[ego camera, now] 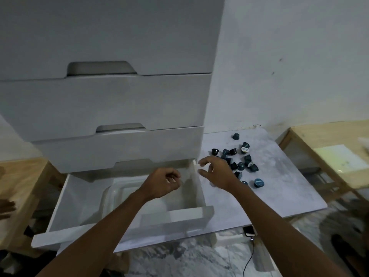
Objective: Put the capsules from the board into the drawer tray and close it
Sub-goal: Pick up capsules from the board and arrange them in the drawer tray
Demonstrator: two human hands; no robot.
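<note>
The bottom drawer [123,226] of a white cabinet stands pulled out, with a pale plastic tray [111,194] inside it. Several dark blue capsules [240,165] lie scattered on a marbled white board [279,186] to the drawer's right. My left hand [162,181] hovers over the tray's right part, fingers curled loosely; whether it holds anything is hidden. My right hand [216,172] is at the board's left edge beside the capsules, fingers spread, nothing visibly held.
Three shut drawers [111,104] stack above the open one. Wooden tables stand at the left [18,176] and right [329,140]. A dark phone [249,231] with a cable lies by the board's front edge. Another person's fingers [6,207] show at far left.
</note>
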